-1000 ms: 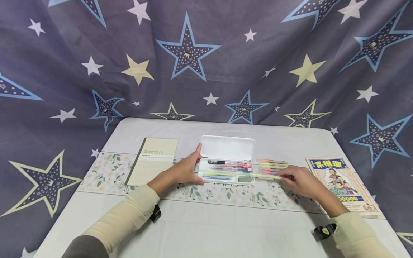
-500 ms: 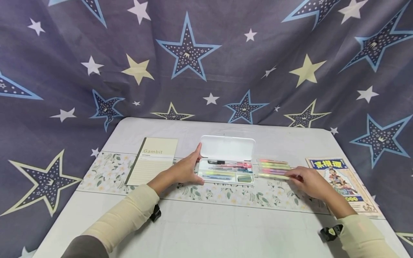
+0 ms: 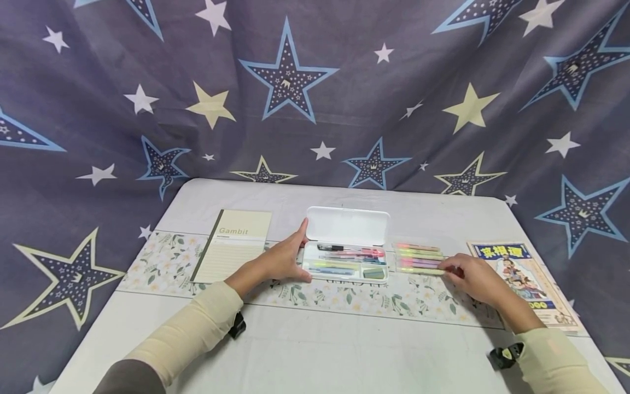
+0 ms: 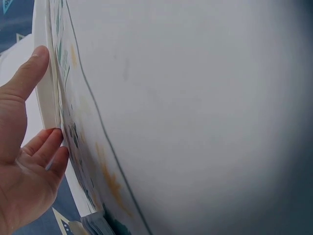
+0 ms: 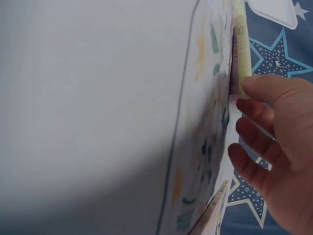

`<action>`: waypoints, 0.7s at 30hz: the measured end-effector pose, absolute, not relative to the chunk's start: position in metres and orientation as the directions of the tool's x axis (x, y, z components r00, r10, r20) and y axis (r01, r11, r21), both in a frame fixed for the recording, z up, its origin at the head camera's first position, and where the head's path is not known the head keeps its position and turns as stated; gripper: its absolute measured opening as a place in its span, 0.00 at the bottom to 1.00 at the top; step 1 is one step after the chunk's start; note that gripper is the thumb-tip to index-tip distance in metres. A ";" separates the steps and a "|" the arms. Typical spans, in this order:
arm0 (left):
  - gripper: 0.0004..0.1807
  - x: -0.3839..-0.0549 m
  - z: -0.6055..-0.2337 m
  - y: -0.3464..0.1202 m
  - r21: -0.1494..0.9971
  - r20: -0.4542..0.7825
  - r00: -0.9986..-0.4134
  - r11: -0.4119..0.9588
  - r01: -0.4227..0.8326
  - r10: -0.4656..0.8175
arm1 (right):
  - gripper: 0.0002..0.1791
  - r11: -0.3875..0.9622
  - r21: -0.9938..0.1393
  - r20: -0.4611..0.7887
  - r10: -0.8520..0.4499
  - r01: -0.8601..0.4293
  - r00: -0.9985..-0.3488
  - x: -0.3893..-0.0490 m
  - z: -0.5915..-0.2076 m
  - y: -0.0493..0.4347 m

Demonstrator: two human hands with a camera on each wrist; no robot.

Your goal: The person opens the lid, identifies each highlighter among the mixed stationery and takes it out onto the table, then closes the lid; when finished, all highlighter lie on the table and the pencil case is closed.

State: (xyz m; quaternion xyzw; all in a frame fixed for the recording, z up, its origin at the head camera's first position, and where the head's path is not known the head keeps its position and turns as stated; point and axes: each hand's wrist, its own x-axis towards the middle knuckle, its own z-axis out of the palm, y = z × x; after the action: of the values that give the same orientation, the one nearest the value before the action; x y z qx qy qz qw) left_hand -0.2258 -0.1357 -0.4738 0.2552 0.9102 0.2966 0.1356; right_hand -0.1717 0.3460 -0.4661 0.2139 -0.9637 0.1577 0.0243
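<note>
My left hand holds the left end of an open white pencil case, its thumb at the near corner and a finger up by the lid. Inside lie several pens and a grey-green eraser. To its right, colored highlighters lie side by side in a clear plastic holder. My right hand pinches the right end of the nearest one, a pale yellow highlighter, between thumb and forefinger. A purple highlighter lies right beside it. In the left wrist view, the left fingertips touch the case's side.
A cream notebook lies left of the pencil case, behind the left forearm. At the right, a comic-style booklet lies partly under the right forearm. A floral strip runs across the white table; a star-print curtain hangs behind.
My right hand has moved slightly right, drawing the pale yellow highlighter from the pencil case's edge into line with the other highlighters. The left hand and pencil case have stayed put.
</note>
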 end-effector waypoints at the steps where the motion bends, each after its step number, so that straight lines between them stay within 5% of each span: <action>1: 0.84 -0.226 -0.474 -0.136 0.609 -0.096 -0.833 0.694 0.384 0.545 | 0.10 0.865 -0.292 0.109 -0.395 -0.409 -0.912 -0.172 -0.466 0.346; 21: 0.84 -0.226 -0.474 -0.134 0.604 -0.079 -0.831 0.689 0.400 0.551 | 0.09 0.842 -0.326 0.127 -0.412 -0.430 -0.902 -0.177 -0.456 0.320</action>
State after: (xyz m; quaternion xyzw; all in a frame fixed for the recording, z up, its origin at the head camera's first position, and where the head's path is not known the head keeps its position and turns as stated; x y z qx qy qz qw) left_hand -0.2264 -0.1339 -0.4738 0.2614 0.9100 0.2952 0.1279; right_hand -0.1773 0.3200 -0.4557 0.2193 -0.9593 0.1758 0.0259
